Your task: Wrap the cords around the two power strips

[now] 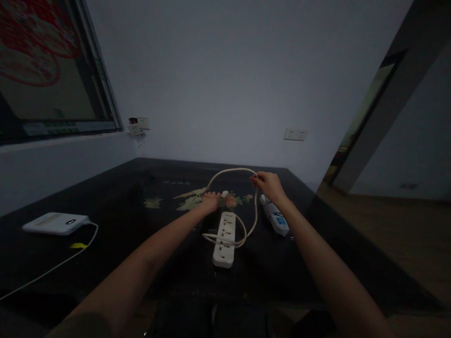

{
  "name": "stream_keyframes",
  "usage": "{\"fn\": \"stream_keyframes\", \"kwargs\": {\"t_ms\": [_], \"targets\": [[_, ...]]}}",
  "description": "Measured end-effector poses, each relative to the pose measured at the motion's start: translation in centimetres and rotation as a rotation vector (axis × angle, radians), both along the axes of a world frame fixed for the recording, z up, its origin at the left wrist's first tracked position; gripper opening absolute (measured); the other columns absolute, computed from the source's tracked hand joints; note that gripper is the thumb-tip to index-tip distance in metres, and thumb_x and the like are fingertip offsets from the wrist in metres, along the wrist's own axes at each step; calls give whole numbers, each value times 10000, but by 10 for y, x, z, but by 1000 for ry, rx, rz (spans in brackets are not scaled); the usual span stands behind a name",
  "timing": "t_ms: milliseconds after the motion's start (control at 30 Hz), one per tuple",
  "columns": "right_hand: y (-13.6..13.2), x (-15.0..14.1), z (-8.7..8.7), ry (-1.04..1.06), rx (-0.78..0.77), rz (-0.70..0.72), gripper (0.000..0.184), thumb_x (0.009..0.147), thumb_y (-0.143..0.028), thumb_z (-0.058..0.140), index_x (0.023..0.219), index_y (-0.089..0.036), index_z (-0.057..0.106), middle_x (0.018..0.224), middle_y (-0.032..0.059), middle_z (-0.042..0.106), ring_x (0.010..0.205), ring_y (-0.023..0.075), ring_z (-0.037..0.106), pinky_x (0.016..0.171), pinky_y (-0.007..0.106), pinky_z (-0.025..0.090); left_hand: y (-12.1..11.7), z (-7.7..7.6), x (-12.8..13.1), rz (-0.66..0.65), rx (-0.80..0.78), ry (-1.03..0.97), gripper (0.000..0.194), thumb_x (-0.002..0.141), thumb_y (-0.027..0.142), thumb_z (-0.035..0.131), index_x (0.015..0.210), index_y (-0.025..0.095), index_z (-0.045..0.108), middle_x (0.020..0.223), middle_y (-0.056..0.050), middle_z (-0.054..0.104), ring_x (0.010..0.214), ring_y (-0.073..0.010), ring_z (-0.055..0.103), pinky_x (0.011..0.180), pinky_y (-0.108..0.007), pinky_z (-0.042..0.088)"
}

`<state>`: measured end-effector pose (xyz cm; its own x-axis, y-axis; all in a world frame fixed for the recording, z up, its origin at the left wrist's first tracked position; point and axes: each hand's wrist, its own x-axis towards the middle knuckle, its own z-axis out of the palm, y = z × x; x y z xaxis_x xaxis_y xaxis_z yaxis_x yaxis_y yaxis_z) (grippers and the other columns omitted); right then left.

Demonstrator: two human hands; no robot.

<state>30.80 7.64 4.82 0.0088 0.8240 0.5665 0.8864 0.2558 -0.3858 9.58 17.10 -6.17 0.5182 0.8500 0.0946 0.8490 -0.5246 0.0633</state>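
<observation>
A white power strip [228, 224] lies on the black table in front of me, its sockets facing up. Its pale power cord [235, 169] crosses over the strip in loose loops and then arcs up between my hands. My right hand [269, 185] pinches the cord at the right side of the arc, between thumb and fingers. Low over the tabletop, my left hand [210, 202] is closed on the cord where the arc comes down at the left. The cord's far end and plug cannot be made out.
A second white strip-like item [276, 217] with a blue label lies beside my right forearm. At the left is a white box-shaped device [58, 223] with a cable, near a small yellow piece [78, 245]. Wall sockets [295, 134] sit above the table's back edge.
</observation>
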Motion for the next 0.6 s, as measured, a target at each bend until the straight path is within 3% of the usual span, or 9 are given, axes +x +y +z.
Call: {"fn": "stream_keyframes", "kwargs": {"t_ms": [133, 267, 467, 600], "targets": [[3, 2, -8, -1, -11, -33, 269, 836, -313, 515, 647, -175, 650, 595, 16, 630, 561, 130, 524, 551, 233, 275, 14, -7, -13, 31, 79, 54, 237, 885, 208, 410, 997, 117, 599, 944, -162, 651, 913, -275, 588, 832, -407, 378], [15, 2, -23, -4, -48, -25, 255, 849, -312, 503, 679, -185, 645, 628, 21, 633, 578, 139, 521, 560, 232, 292, 26, -3, -26, -67, 103, 92, 216, 874, 215, 451, 970, 164, 638, 888, -118, 691, 852, -253, 611, 823, -402, 376], [51, -8, -49, 98, -125, -7, 212, 858, -171, 454, 857, -186, 665, 854, 54, 691, 782, 150, 601, 696, 226, 393, 28, 20, -43, -272, 108, 106, 258, 896, 285, 441, 1036, 192, 637, 990, -110, 688, 891, -218, 612, 772, -291, 380], [73, -19, -66, 154, -177, -36, 216, 866, -167, 447, 892, -158, 661, 856, 68, 692, 731, 139, 606, 682, 225, 424, 20, 42, -53, -414, 67, 133, 233, 899, 322, 454, 992, 229, 646, 948, -61, 697, 829, -180, 612, 687, -240, 367]]}}
